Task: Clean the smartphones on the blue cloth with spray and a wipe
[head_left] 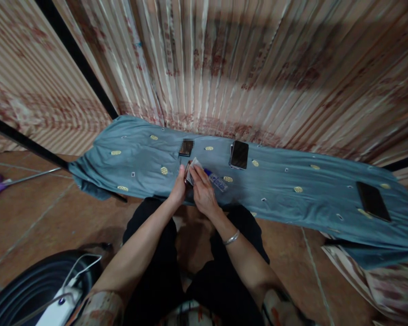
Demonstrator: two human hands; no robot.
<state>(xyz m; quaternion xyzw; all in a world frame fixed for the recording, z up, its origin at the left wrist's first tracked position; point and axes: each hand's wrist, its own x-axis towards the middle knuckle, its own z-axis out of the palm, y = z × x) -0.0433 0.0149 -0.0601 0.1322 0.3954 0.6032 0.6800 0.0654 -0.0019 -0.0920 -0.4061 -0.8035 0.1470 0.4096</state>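
Over the near edge of the blue cloth, my left hand (178,186) is closed on a small flat object (186,177) with a dark, shiny edge, perhaps a phone. Most of it is hidden by my fingers and a white wipe (194,163). My right hand (204,194), wearing a silver bangle, presses that wipe on the object. Just right of my fingers lies a clear spray bottle (219,182) with a blue top. Beyond my hands sits a small dark flat item (186,148), partly blurred out.
A narrow surface covered by patterned blue cloth (272,176) spans the view. A phone (240,155) lies right of centre, and a larger dark phone (373,201) at far right. Striped curtains (224,59) hang behind. Coiled black hose (17,280) and a white power strip (59,308) are lower left.
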